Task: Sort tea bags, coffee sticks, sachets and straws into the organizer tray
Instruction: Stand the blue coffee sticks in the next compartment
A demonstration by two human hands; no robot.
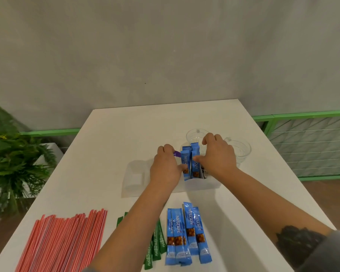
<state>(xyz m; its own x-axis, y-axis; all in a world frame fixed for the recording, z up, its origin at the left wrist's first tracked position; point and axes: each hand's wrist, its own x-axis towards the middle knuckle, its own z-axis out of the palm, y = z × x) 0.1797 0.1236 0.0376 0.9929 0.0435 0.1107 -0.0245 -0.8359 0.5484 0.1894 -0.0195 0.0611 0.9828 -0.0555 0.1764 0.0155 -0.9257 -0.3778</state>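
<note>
Café-like indoor corner, white table [126, 122], bare grey wall [145, 46], green railing [302, 114], potted fern [10, 154]

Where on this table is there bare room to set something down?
Bare: the far table behind the organizer tray, and the near right, beside the flat coffee sticks. Crowded: the near left, with straws and green sachets, and around both hands.

Bare white table [110, 146] lies left of the organizer tray [200, 186]; two clear cups [239, 152] crowd its far right, upright coffee sticks [186, 163] fill its middle.
</note>
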